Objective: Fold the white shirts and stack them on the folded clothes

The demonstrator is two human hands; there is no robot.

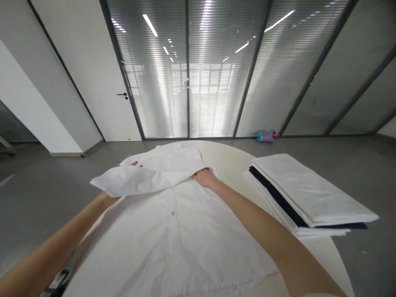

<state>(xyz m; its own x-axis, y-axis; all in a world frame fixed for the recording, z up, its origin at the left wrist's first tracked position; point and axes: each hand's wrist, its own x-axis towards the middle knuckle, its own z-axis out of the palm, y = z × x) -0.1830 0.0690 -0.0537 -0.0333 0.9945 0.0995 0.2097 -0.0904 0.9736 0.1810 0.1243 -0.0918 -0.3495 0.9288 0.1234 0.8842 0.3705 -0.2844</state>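
A white button-up shirt (192,231) lies front up on a round table, its hem towards me and its collar end at the far side. One long sleeve lies across its chest, and the cuff end sticks out to the left. My left hand (135,163) is at the shirt's left edge, mostly hidden under this sleeve; only fingertips show past the cloth, closed on the shirt. On the right, my right hand (206,177) grips the cloth where the sleeve crosses the shirt's side, with its fingertips tucked under the fabric.
On the right of the white round table (230,154) sits a stack of folded white cloth (309,189) with a dark navy layer (278,198) in it. Beyond are grey floor, a glass partition with blinds, a door (89,70) and a blue-pink basket-like object (266,136).
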